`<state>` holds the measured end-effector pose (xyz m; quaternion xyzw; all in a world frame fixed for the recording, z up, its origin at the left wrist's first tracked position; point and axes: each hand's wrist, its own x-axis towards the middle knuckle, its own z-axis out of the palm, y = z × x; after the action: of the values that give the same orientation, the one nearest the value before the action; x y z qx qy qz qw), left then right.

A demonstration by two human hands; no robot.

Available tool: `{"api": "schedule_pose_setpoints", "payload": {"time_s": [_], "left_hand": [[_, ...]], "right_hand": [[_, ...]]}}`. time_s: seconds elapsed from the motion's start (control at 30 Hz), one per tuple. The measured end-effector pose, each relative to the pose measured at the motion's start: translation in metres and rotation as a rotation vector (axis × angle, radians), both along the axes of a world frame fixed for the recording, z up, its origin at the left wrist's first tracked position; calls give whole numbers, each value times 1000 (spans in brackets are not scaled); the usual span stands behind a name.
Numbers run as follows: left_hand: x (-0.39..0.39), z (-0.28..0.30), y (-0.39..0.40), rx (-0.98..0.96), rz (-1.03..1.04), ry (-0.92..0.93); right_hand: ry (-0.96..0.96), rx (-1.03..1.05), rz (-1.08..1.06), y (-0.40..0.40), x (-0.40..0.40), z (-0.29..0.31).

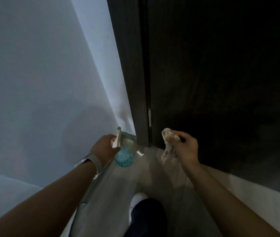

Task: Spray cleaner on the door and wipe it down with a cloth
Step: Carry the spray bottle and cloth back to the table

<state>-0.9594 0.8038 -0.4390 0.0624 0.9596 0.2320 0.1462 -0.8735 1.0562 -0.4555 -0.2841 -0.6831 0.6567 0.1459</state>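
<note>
A dark brown door (221, 65) fills the right half of the view, with a metal hinge (150, 117) on its left edge beside the dark frame (129, 65). My left hand (104, 149) grips a spray bottle (123, 155) with a clear blue body and a whitish trigger head, held low near the frame's foot. My right hand (184, 146) holds a crumpled pale cloth (167, 146) close in front of the door's lower part; whether the cloth touches the door is unclear.
A pale grey wall (41, 82) runs along the left and meets the door frame. The floor (149, 177) below is light grey. My leg in dark trousers with a white shoe (138, 200) stands at the bottom centre. A watch band (95, 162) circles my left wrist.
</note>
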Motion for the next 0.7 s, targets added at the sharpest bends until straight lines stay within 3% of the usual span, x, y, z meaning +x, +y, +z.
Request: {"api": "schedule_pose_setpoints", "payload": {"time_s": [0.13, 0.3, 0.5, 0.7], "left_hand": [[-3, -52, 7, 260, 348, 105], [-2, -83, 32, 485, 465, 78], [5, -77, 27, 493, 349, 139], [51, -3, 23, 611, 281, 194]], "right_hand": [[-25, -42, -9, -6, -2, -25], [-80, -33, 44, -13, 6, -55], [-85, 8, 44, -14, 20, -48], [-36, 96, 86, -13, 39, 20]]}}
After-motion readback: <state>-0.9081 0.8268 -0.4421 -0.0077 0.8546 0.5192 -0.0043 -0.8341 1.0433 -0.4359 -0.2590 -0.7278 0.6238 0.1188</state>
